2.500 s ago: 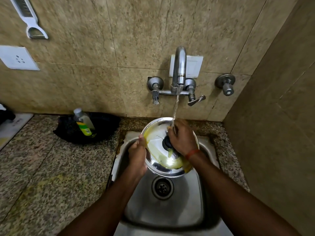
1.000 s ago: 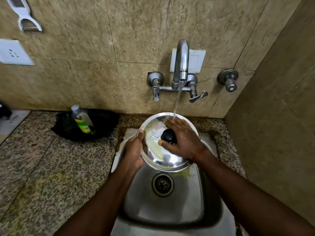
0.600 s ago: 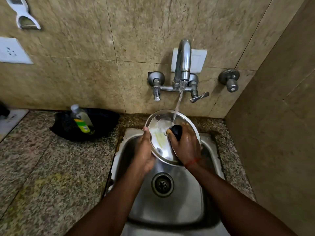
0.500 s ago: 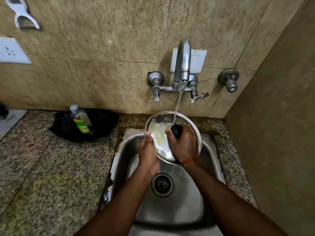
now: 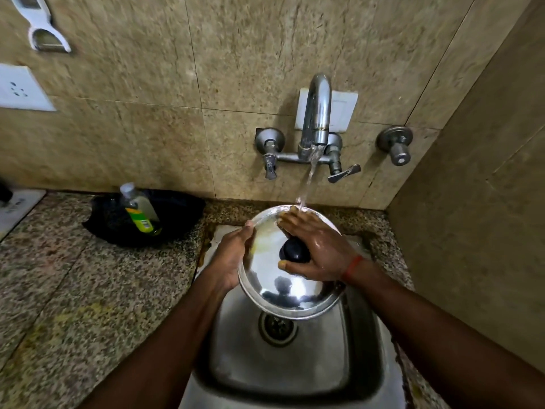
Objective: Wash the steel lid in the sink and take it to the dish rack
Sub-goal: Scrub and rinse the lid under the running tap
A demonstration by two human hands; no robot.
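The round steel lid (image 5: 290,293) with a black knob (image 5: 295,252) is held over the steel sink (image 5: 283,367), top side up and tilted toward me. My left hand (image 5: 233,255) grips its left rim. My right hand (image 5: 315,249) lies flat across the top beside the knob, fingers spread, wet. Water from the tap (image 5: 315,113) falls on my right fingertips at the lid's far edge. A faint yellowish smear shows on the lid's upper left. No dish rack is in view.
A black pan (image 5: 177,214) holding a dish-soap bottle (image 5: 138,208) sits on the granite counter (image 5: 88,290) left of the sink. The tiled side wall (image 5: 486,231) stands close on the right. A peeler (image 5: 44,33) hangs on the back wall.
The lid has tipped back from steeply upright to flatter, and most yellow soap has rinsed off. My right hand has let go of the knob and spread flat over the top.
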